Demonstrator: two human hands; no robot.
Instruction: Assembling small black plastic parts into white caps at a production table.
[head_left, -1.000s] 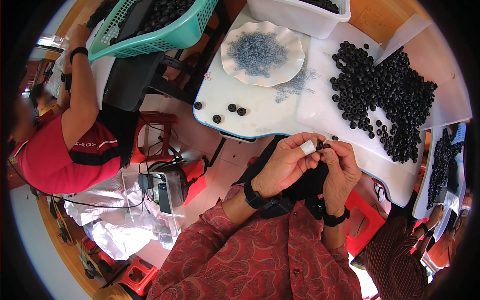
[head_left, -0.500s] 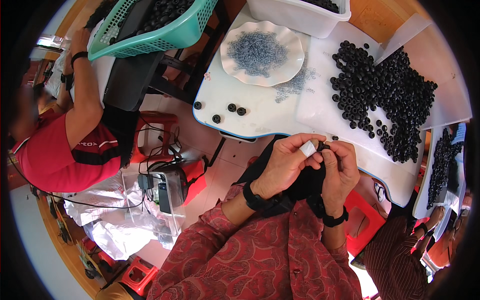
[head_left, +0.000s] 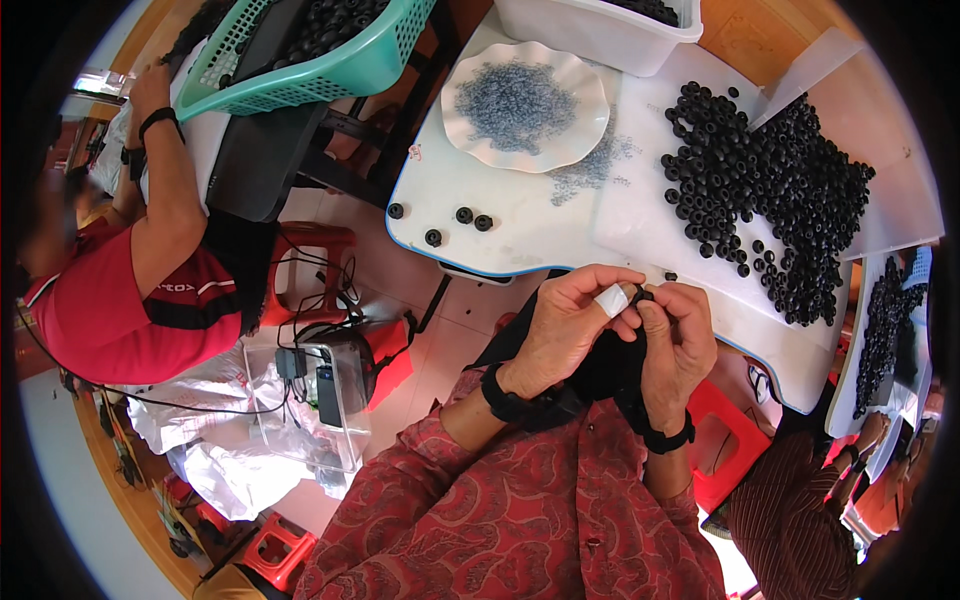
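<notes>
My left hand and my right hand meet in front of my chest, just off the table's near edge. Between their fingertips is a small round black part, mostly covered by the fingers, and both hands pinch it. A white wrap goes round one finger of my left hand. On the table lies a large heap of black ring-like parts. A white wavy-rimmed plate holds many tiny clear bluish pieces, some of which are spilled beside it. Several assembled-looking black parts sit near the left edge.
A white tub and a green basket, both with black parts, stand at the back. A person in a red shirt works on the left. Red stools, cables and a clear box are around the floor.
Both hands have shifted very slightly, with small finger movements around the black part. It stays pinched between them. The things on the table have not moved.
</notes>
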